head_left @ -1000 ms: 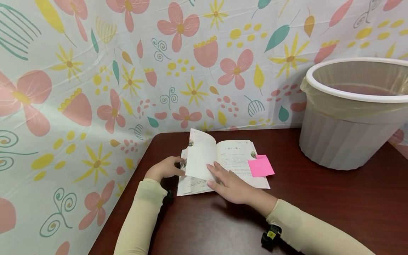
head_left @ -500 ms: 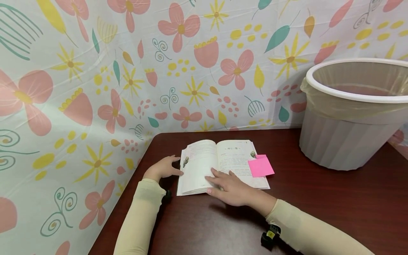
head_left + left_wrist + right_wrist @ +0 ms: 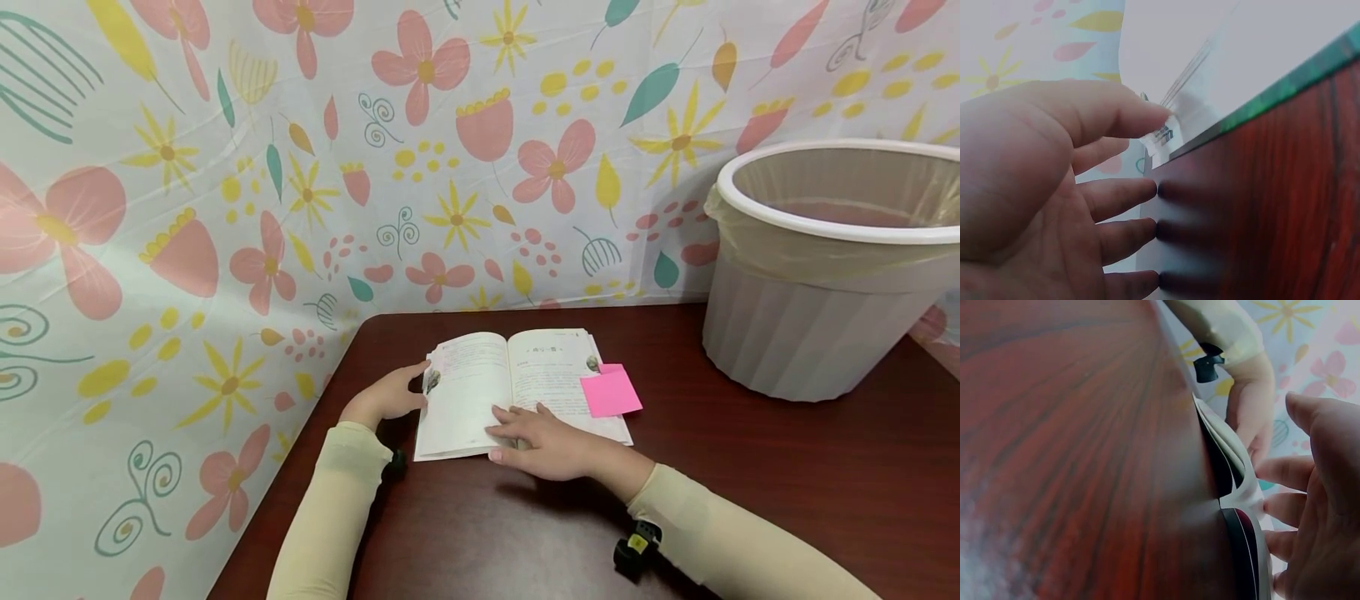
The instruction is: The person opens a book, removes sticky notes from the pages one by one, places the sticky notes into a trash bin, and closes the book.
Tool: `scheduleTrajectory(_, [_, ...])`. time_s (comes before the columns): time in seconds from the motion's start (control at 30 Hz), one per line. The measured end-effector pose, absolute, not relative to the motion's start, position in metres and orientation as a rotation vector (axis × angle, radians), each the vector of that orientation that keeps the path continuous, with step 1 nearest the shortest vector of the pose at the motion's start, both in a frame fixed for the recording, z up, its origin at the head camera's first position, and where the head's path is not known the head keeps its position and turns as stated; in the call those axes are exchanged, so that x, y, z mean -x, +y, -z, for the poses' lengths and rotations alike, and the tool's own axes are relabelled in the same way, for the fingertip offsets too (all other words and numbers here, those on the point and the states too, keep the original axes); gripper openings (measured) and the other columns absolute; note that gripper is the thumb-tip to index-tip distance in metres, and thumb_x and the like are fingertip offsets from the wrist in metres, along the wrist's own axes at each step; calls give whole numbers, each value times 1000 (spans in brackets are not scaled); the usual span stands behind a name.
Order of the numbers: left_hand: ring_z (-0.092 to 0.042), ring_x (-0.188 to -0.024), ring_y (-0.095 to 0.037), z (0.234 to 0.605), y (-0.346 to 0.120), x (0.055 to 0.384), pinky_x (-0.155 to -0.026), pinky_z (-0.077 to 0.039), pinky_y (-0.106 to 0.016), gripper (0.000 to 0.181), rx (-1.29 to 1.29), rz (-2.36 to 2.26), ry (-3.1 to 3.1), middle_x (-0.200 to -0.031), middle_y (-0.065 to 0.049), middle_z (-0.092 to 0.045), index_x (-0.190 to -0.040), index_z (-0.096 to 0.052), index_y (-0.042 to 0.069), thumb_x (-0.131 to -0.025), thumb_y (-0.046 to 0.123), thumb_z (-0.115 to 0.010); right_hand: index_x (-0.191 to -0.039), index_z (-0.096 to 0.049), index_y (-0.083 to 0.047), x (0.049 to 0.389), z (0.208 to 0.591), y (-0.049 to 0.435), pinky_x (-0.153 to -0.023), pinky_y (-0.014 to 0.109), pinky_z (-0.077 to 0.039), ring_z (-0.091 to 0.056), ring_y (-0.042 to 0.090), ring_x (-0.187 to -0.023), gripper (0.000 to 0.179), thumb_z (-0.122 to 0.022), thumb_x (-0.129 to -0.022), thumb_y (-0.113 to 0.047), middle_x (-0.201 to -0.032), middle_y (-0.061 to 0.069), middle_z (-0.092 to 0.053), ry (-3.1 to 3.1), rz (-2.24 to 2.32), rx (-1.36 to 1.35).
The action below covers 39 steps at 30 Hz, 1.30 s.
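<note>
An open book with printed pages lies on the dark red-brown table in the head view. A pink sticky note is on its right page and reaches past the edge. My left hand is at the book's left edge. In the left wrist view its thumb touches the page edges, while the other fingertips rest on the table. My right hand lies over the lower middle of the book with spread fingers. The right wrist view shows those fingertips against the pages, with the book's lower edge toward the camera.
A grey wastebasket with a white rim and a plastic liner stands on the table at the right. A flower-patterned cloth hangs behind the table and along its left side. Dark wrist devices sit at both sleeves.
A raised page has come down flat on the left side of the book. My right hand has shifted slightly, staying on the book. My left hand has stayed near the left edge.
</note>
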<state>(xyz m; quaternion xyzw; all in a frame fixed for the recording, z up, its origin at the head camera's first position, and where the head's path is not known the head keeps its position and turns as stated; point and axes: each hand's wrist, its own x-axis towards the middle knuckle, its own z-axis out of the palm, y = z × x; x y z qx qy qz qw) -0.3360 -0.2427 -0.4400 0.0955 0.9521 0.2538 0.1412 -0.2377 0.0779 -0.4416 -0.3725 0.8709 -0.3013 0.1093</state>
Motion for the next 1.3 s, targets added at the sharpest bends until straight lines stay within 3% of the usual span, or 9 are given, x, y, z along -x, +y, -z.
scheduleTrajectory(0.4, [-29, -157, -33, 435, -231, 332, -124, -30, -58, 73, -299, -802, 2730, -168, -7, -35, -162, -34, 28, -99, 43, -67, -144, -61, -13, 238, 436, 83, -122, 74, -11, -35, 32, -155, 59, -62, -99, -51, -164, 15, -40, 2533, 862, 1164])
scheduleTrajectory(0.57, [-32, -156, -32, 433, -225, 331, -123, -32, -57, 70, -348, -809, 2750, -166, -6, -38, -161, -37, 29, -99, 44, -66, -142, -64, -14, 239, 430, 86, -123, 71, -14, -38, 32, -153, 54, -62, -100, -48, -161, 13, -46, 2500, 891, 1188])
scheduleTrajectory(0.83, [-32, -156, -31, 432, -216, 330, -123, -33, -55, 70, -379, -854, 2737, -166, -6, -39, -161, -38, 28, -99, 43, -67, -141, -64, -17, 241, 418, 94, -123, 59, -32, -41, 36, -151, 51, -64, -99, -46, -156, 9, -53, 2472, 926, 1158])
scheduleTrajectory(1.03, [-33, -156, -28, 433, -212, 330, -124, -33, -53, 70, -417, -834, 2751, -166, -3, -39, -161, -38, 29, -99, 43, -67, -142, -63, -19, 242, 410, 102, -121, 57, -34, -43, 33, -150, 53, -65, -98, -48, -156, 8, -54, 2439, 913, 1130])
scheduleTrajectory(1.3, [-44, -149, -29, 426, -200, 323, -117, -43, -51, 66, -473, -984, 2742, -163, -2, -44, -158, -42, 31, -99, 46, -67, -144, -62, -20, 246, 410, 123, -121, 59, -34, -40, 36, -152, 55, -64, -99, -51, -157, 9, -52, 2489, 883, 1074])
